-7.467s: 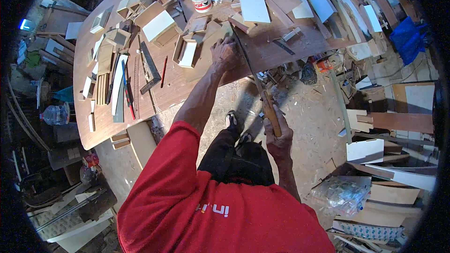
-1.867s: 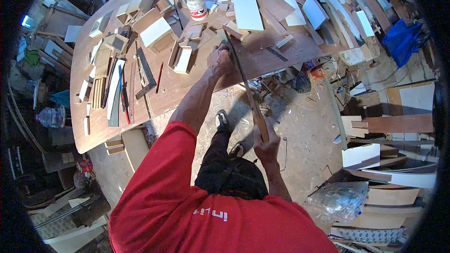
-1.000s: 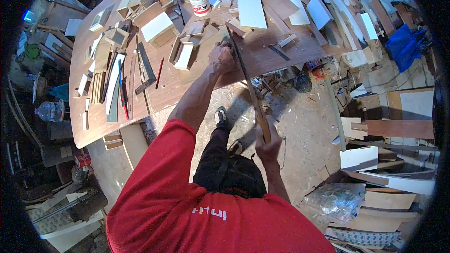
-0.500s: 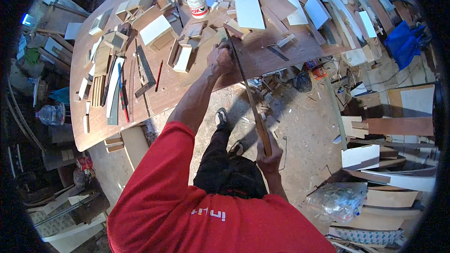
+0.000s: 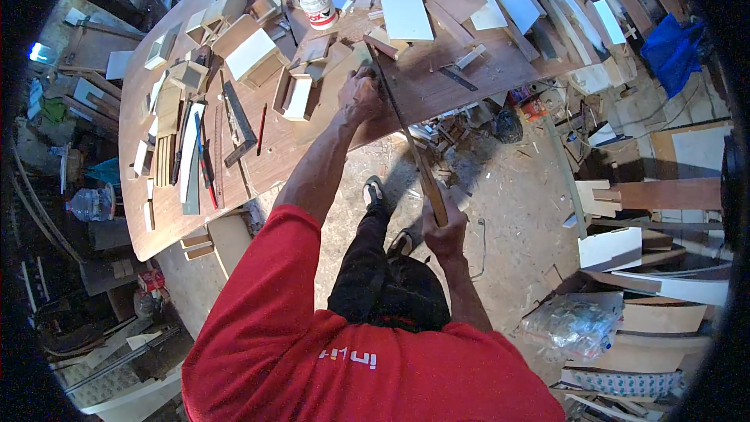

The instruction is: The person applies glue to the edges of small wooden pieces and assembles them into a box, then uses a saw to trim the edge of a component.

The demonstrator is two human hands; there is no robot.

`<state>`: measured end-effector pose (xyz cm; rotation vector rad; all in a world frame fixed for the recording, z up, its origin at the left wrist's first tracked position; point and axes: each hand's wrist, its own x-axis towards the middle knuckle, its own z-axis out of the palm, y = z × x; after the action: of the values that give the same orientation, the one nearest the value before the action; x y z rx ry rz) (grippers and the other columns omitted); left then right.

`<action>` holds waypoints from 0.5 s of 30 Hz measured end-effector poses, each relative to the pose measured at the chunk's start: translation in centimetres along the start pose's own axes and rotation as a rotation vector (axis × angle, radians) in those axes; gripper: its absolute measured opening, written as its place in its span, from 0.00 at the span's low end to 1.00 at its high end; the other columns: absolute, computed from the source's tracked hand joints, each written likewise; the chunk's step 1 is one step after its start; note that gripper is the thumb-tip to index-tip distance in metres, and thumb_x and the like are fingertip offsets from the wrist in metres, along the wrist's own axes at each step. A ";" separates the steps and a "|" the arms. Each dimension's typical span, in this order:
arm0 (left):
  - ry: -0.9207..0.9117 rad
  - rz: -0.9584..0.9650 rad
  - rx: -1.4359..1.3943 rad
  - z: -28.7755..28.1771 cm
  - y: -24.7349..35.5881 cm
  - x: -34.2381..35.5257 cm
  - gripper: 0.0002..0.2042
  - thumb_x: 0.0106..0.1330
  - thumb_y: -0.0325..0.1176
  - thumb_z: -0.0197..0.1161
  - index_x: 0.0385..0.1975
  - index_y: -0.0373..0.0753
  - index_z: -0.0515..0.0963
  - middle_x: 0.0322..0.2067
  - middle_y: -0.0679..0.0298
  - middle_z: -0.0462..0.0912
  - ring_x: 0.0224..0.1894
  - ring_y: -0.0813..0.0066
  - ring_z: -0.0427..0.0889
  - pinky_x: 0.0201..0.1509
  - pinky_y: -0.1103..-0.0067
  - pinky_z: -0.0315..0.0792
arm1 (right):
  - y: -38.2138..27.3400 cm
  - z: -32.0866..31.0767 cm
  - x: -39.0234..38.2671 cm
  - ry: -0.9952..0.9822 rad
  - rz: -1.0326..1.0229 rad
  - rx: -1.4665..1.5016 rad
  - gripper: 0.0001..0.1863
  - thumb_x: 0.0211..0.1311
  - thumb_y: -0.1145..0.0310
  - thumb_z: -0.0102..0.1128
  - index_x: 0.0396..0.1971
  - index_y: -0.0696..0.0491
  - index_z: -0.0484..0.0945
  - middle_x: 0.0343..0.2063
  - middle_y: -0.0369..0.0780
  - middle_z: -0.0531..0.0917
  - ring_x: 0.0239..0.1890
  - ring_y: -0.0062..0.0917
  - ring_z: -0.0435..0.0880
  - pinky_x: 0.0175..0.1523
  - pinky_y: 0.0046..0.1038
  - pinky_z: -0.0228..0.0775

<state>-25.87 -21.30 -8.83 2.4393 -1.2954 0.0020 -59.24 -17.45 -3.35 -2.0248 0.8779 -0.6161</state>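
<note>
My right hand (image 5: 444, 230) is closed around the wooden handle end of a handsaw (image 5: 422, 166), below the table's near edge. Seen nearly edge-on, the saw's long thin blade slants up and left over the tabletop. Just left of the blade, my left hand (image 5: 361, 95) rests at the table's edge with its fingers curled down. A flat brown board (image 5: 353, 59) lies by those fingers; what they grip is mostly hidden under the hand. A small wood block (image 5: 386, 44) sits near the blade's far end.
On the wooden table (image 5: 312, 134) are a white tub (image 5: 318, 8), small box-like wood pieces (image 5: 256, 53), a red pencil (image 5: 262, 129) and white panels (image 5: 404, 5). Offcuts litter the floor beneath. Stacked boards (image 5: 656, 314) and a plastic bag (image 5: 574, 324) lie at the right.
My right hand has pushed forward with the saw, toward the table. My left hand stays by the blade. The whole view has shifted slightly.
</note>
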 end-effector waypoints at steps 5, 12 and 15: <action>-0.193 -0.058 0.037 -0.7 -0.7 0.3 0.12 0.55 0.37 0.56 0.38 0.45 0.79 0.35 0.57 0.82 0.40 0.54 0.78 0.45 0.67 0.74 | -2.0 -1.6 -2.6 0.007 0.092 0.160 0.21 0.61 0.69 0.57 0.52 0.63 0.71 0.39 0.52 0.82 0.38 0.41 0.85 0.38 0.33 0.77; -0.016 -0.069 -0.036 -0.4 -0.1 0.6 0.15 0.51 0.37 0.61 0.40 0.46 0.79 0.36 0.56 0.82 0.42 0.51 0.78 0.44 0.61 0.75 | -0.9 0.2 2.0 -0.032 0.101 0.103 0.22 0.58 0.72 0.58 0.53 0.62 0.72 0.34 0.50 0.84 0.36 0.30 0.85 0.40 0.30 0.75; -0.124 -0.109 -0.039 -1.5 0.3 0.6 0.14 0.52 0.35 0.61 0.40 0.44 0.80 0.44 0.60 0.79 0.47 0.51 0.76 0.48 0.62 0.75 | -1.1 0.3 2.1 -0.044 0.087 0.148 0.24 0.55 0.72 0.58 0.53 0.63 0.72 0.36 0.52 0.83 0.38 0.36 0.85 0.43 0.33 0.75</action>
<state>-25.48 -21.47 -7.24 2.5078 -1.1990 -0.2041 -57.34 -18.44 -2.38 -1.8513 0.8639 -0.5692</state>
